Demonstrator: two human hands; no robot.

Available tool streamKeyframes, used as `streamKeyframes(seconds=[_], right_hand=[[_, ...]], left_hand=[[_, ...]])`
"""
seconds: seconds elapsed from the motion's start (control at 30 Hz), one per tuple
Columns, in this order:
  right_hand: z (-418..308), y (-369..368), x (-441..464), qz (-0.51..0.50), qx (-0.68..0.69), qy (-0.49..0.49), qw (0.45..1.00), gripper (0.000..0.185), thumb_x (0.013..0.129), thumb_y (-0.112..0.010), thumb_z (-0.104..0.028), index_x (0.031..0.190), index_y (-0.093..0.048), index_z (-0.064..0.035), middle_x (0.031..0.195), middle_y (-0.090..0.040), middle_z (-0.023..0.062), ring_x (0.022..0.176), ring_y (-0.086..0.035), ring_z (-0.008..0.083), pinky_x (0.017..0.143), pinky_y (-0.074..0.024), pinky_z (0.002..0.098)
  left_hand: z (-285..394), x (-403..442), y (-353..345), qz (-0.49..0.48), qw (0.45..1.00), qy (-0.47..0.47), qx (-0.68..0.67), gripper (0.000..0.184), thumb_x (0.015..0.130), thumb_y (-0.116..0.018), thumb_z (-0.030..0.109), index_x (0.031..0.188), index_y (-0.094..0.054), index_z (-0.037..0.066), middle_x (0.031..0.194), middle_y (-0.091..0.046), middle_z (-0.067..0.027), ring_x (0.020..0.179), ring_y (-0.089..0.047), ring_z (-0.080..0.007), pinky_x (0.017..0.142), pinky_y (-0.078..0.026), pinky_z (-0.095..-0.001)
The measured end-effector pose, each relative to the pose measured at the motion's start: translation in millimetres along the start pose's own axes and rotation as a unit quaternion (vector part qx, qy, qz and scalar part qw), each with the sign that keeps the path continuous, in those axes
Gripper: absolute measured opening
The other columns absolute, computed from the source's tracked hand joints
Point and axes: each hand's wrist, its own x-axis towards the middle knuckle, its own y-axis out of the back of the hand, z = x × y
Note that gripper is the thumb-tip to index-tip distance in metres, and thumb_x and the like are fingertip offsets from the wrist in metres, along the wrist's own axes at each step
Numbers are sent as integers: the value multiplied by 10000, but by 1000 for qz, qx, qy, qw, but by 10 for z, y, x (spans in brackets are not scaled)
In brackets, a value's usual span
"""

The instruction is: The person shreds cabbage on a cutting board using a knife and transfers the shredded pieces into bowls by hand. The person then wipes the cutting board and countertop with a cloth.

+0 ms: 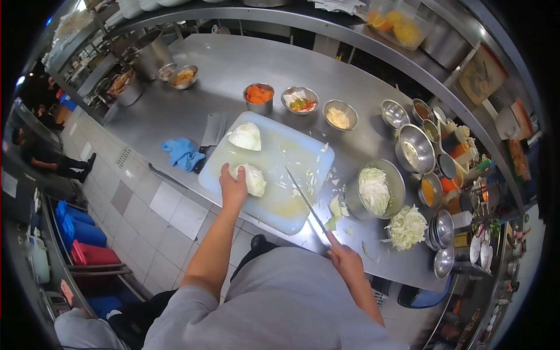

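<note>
1. A steel counter (233, 55) filled most of the view, seen from above by the person standing at it.
2. On it, at the near edge, lay a pale, wet-looking cutting board (277, 160), set at a slant.
3. Right of the board stood a deep steel pot (352, 204) holding shredded cabbage (374, 190); beside it sat a heap of chopped cabbage (408, 228).
4. A long knife (307, 202) slanted across the right part of the board, tip pointing away from the person. The right hand (344, 258) was closed around its handle.
5. Left of the board, a cleaver (213, 129) lay near a crumpled blue cloth (182, 154).
6. The board's left half bore 2 cabbage pieces, a farther piece (245, 136) and a nearer piece (253, 180). The left hand (234, 184) met the nearer piece's left end, thumb and fingers apart; how firmly it gripped could not be told.
7. Beyond the board stood 3 small bowls: orange pieces (258, 93), mixed white, red and green bits (300, 101), and pale mince (338, 118).
8. Cabbage scraps (335, 207) littered the counter between board and pot.
</note>
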Motion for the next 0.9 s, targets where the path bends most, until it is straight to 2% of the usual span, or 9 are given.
streamKeyframes(seconds=[0.1, 0.17, 0.23, 0.43, 0.5, 0.53, 0.63, 0.73, 0.9], right_hand=[[-198, 80, 150, -21, -6, 6, 1000, 672, 1053, -669, -333, 1665, -405, -410, 933, -728, 183, 841, -726, 399, 769, -583, 539], [-275, 125, 218, -43, -11, -3, 999, 668, 1062, -657, -326, 1670, -394, -410, 959, -734, 190, 865, -728, 408, 792, -583, 539], [-318, 107, 257, -67, -3, -18, 998, 665, 1071, -645, -319, 1675, -383, -410, 984, -741, 198, 889, -731, 417, 816, -583, 539], [-410, 100, 411, -62, 83, -75, 992, 685, 1052, -671, -215, 1675, -412, -339, 1088, -762, 255, 1017, -726, 461, 894, -565, 523], [-459, 61, 443, 21, 73, -148, 986, 685, 1046, -673, -199, 1676, -421, -301, 1012, -758, 254, 978, -725, 467, 874, -562, 531], [-442, 83, 432, 23, 34, -113, 993, 717, 1079, -616, -243, 1715, -307, -358, 1004, -755, 213, 871, -742, 437, 825, -588, 549], [-667, 246, 478, -71, -67, -124, 987, 730, 1091, -588, -221, 1738, -254, -276, 1030, -746, 248, 933, -733, 453, 874, -575, 564], [-666, 77, 568, -119, -67, -158, 978, 773, 1103, -553, -229, 1754, -144, -308, 1052, -741, 261, 938, -736, 449, 898, -580, 575], [-729, 249, 611, -87, -41, -140, 985, 743, 1102, -553, -250, 1747, -194, -333, 1041, -735, 245, 893, -757, 437, 833, -611, 559]], left_hand=[[259, -177, 139, 55, 969, -145, 193, 545, 1040, -676, 319, 1500, -563, 49, 1487, -520, -267, 1308, -552, -476, 1143, -443, -534], [63, 49, 207, 77, 961, -229, 136, 401, 1013, -695, 263, 1369, -646, 85, 1416, -583, -216, 1272, -568, -441, 1122, -440, -542], [-10, 224, 298, -69, 916, -395, 23, 262, 1001, -701, 224, 1215, -689, 73, 1303, -643, -159, 1240, -575, -417, 1086, -442, -547], [183, 121, -327, -112, 929, -352, -41, 107, 968, -725, 177, 1043, -714, 102, 1197, -653, -116, 1179, -585, -367, 1030, -442, -511], [318, -20, -598, -106, 924, -366, -43, 101, 964, -731, 175, 1037, -715, 107, 1205, -647, -111, 1179, -583, -363, 1031, -443, -506], [389, -52, -702, -96, 917, -384, -43, 95, 960, -737, 172, 1032, -716, 113, 1213, -640, -105, 1179, -580, -360, 1032, -445, -500], [502, -53, -987, -114, 912, -392, -44, 102, 972, -733, 188, 1046, -720, 119, 1235, -627, -94, 1197, -574, -366, 1025, -453, -504], [557, 27, -1008, -163, 909, -381, -43, 122, 983, -727, 206, 1075, -730, 126, 1244, -617, -97, 1206, -565, -370, 1029, -459, -511], [487, 139, -913, -187, 877, -438, -60, 185, 984, -715, 201, 1161, -743, 155, 1233, -602, -113, 1207, -549, -374, 1046, -465, -503]])
